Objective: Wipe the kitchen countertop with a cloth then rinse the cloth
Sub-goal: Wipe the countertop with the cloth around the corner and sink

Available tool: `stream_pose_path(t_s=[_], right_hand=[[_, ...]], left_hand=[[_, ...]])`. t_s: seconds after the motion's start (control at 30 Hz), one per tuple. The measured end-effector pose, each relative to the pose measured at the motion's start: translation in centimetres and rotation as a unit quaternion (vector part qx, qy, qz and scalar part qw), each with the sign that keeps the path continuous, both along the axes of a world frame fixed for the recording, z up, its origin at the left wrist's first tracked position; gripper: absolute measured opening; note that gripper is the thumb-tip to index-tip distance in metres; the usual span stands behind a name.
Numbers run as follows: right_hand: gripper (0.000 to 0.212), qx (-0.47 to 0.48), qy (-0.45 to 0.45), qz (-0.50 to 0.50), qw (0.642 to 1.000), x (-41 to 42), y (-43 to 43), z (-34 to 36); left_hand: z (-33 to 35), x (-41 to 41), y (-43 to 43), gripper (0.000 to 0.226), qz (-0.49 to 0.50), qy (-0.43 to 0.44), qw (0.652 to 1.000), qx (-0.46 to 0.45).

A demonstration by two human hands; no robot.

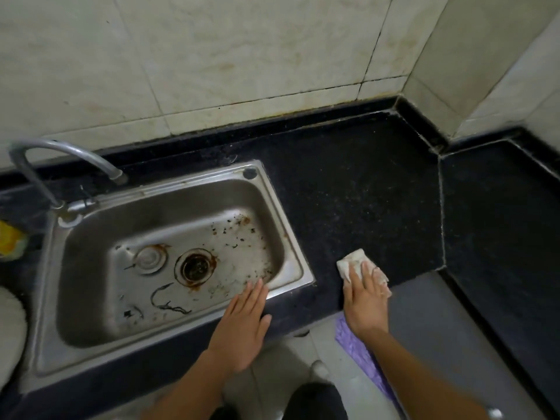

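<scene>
Cloth (353, 262) under right hand (365, 301) on countertop (348, 183)

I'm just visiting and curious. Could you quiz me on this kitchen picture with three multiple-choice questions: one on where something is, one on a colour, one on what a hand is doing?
1. Where is the cloth?
A) on the countertop, right of the sink
B) inside the sink
C) nowhere in view

2. What colour is the countertop?
A) white
B) red
C) black

3. How is the right hand?
A) clenched, holding nothing
B) flat on the cloth, fingers straight
C) raised off everything

Answers:
1 A: the cloth lies on the dark slab beside the sink's right rim.
2 C: the speckled surface is black.
3 B: the straight fingers press on the cloth.
</scene>
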State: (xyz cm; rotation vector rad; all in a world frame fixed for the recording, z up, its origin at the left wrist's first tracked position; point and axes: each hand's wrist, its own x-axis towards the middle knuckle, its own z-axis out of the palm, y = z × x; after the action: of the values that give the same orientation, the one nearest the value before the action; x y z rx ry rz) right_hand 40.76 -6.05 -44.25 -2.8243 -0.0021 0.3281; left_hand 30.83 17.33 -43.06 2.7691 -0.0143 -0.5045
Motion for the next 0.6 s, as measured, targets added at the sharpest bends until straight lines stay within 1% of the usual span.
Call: stream_pose_path(t_s=[0.17,0.2,0.27,0.33,0.4,0.47,0.53,0.6], right_hand=[[0.050,0.006,0.026,-0.006,1.000,-6.5,5.4,0.6],[0.050,0.000,0.037,0.004,0.999,-7.2,5.9,1.2],[0.052,-0.028,0.069,0.055,0.996,-7.7,6.2,1.9],[0.052,-0.015,0.104,0.075,0.992,-7.5,6.5,2.5],[0.040,0.037,0.132,0.009,0.991,-6.7,7.5,4.1],[0.032,0.056,0.129,-0.034,0.989,-5.6,9.0,6.2],[0.032,0.091,0.119,-0.033,0.988,-4.3,11.1,8.1],[0.032,0.148,0.123,-0.012,0.981,-3.0,13.8,9.8]], left_hand=[[0.5,-2.2,3.7,0.084,-0.048,0.015,0.999,-0.016],[0.6,-2.4,4.1,0.085,-0.051,0.017,0.998,-0.025],[0.8,-2.8,4.8,0.086,-0.062,0.027,0.997,-0.041],[1.1,-3.0,5.8,0.089,-0.071,0.039,0.995,-0.054],[1.3,-3.0,7.0,0.080,-0.065,0.048,0.995,-0.066],[1.8,-2.8,8.1,0.067,-0.042,0.052,0.995,-0.080],[2.3,-2.5,9.6,0.060,-0.021,0.049,0.993,-0.106],[2.6,-2.0,11.3,0.058,0.000,0.041,0.992,-0.119]])
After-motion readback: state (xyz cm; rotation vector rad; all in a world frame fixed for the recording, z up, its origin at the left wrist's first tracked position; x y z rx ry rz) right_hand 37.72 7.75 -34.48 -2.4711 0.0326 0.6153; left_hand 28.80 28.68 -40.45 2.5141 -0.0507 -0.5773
